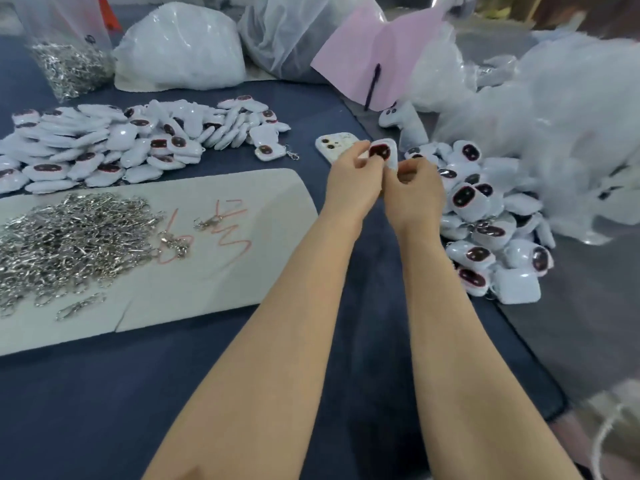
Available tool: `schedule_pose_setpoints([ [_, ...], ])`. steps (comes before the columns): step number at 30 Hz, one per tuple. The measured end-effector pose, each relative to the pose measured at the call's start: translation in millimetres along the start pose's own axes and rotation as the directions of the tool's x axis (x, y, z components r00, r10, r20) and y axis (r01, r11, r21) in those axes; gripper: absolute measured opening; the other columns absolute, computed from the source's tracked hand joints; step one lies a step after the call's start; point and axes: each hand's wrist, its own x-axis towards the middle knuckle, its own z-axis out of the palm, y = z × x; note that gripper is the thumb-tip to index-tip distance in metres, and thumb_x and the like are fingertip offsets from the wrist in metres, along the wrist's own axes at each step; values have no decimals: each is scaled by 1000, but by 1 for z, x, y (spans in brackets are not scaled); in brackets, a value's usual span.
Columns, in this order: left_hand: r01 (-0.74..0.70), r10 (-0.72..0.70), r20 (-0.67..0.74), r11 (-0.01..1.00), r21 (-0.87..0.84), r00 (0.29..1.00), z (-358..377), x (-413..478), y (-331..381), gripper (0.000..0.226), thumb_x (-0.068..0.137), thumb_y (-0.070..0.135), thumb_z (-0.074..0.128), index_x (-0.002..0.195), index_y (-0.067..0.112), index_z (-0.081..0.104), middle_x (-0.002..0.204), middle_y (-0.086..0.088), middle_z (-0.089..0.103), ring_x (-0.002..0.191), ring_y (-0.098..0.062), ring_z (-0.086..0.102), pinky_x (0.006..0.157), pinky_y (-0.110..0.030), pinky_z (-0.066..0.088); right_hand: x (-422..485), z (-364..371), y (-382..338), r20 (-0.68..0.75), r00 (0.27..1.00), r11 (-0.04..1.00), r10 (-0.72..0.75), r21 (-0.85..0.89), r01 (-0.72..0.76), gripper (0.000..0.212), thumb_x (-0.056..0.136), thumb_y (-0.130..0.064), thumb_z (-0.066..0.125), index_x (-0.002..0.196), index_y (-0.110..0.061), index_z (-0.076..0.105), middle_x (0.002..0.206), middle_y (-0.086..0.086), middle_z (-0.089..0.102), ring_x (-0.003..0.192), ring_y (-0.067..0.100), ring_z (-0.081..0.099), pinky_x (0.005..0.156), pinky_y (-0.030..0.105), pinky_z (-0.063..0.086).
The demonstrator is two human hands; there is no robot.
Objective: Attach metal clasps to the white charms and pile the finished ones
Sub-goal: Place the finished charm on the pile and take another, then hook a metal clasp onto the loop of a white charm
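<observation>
- Head view: two bare forearms reach forward from the bottom edge over the dark blue cloth [104, 410]
- The left hand [349, 174] pinches a white charm [382, 152] with curled fingers, held above the cloth, dark face toward the camera
- The right hand [415, 188], fingers curled, pinches the charm's lower edge; any clasp in it is hidden
- A phone [329, 147] lies just behind the hands
- Loose clasps [69, 237] heap on a white board [242, 271] at left
- Charm piles lie far left [104, 143] and right [485, 230]
</observation>
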Motion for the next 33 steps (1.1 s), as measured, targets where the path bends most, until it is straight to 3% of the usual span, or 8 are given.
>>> schedule_pose_setpoints([
  [4, -21, 30, 102, 996, -90, 994, 43, -7, -3, 33, 95, 21, 53, 128, 16, 57, 113, 1, 64, 92, -5, 62, 76, -16, 50, 10, -34, 14, -169, 983, 996, -71, -57, 62, 9, 90, -23, 54, 96, -19, 49, 79, -9, 56, 79, 13, 56, 73, 26, 44],
  [8, -18, 27, 162, 998, -53, 986, 74, -12, -3, 33, 94, 21, 50, 126, 14, 57, 121, -5, 62, 111, -17, 59, 97, -33, 47, 21, -56, 27, -337, 938, 993, -80, -106, 46, 27, 89, -23, 54, 112, -12, 48, 80, -6, 58, 83, 19, 59, 73, 32, 46],
  [12, -99, 87, 170, 993, 64, 981, 91, -10, -6, 31, 95, 19, 44, 65, 21, 50, 55, 14, 53, 53, 5, 46, 56, -14, 38, 33, -69, 41, -387, 922, 952, -20, -289, -101, 36, 89, -18, 48, 125, -12, 45, 119, 7, 59, 113, 27, 48, 89, 34, 37],
  [14, -80, 63, 198, 994, 80, 978, 96, -10, -6, 32, 96, 20, 43, 65, 20, 46, 56, 13, 46, 53, 2, 42, 55, -15, 35, 35, -71, 45, -359, 933, 917, -13, -375, -132, 43, 89, -16, 46, 132, -12, 42, 133, 6, 51, 124, 27, 39, 101, 32, 27],
  [18, 7, 3, 162, 998, -62, 987, 90, -7, -7, 24, 96, 19, 44, 76, 17, 57, 85, -1, 59, 88, -17, 55, 86, -33, 46, 33, -65, 37, -314, 943, 906, -112, -423, -33, 39, 89, -15, 47, 127, -14, 48, 134, 2, 49, 130, 21, 35, 110, 27, 19],
  [23, 16, -19, -13, 980, -198, 1000, 50, -1, -3, 16, 91, 13, 47, 89, 14, 63, 96, -5, 66, 85, -15, 60, 67, -26, 49, 20, -30, 8, -264, 950, 983, -167, -119, 140, 27, 89, -10, 48, 113, -10, 58, 120, 6, 57, 117, 21, 47, 101, 30, 33],
  [28, -38, -5, -222, 981, -188, 975, -23, 8, 4, 14, 90, 8, 50, 91, 11, 63, 81, 2, 64, 70, -7, 60, 54, -12, 47, -5, 40, -24, 2, 989, 981, -146, 129, 144, 22, 92, -12, 49, 112, -10, 57, 112, 1, 62, 102, 12, 55, 88, 22, 43],
  [33, -55, -15, -409, 985, -160, 912, -107, 18, 2, 14, 90, 6, 49, 95, 8, 61, 85, -5, 60, 78, -16, 56, 64, -22, 43, -30, 114, -54, 260, 949, 973, -179, 191, 131, 25, 91, -13, 50, 115, -12, 56, 111, 2, 63, 100, 14, 56, 81, 20, 39],
])
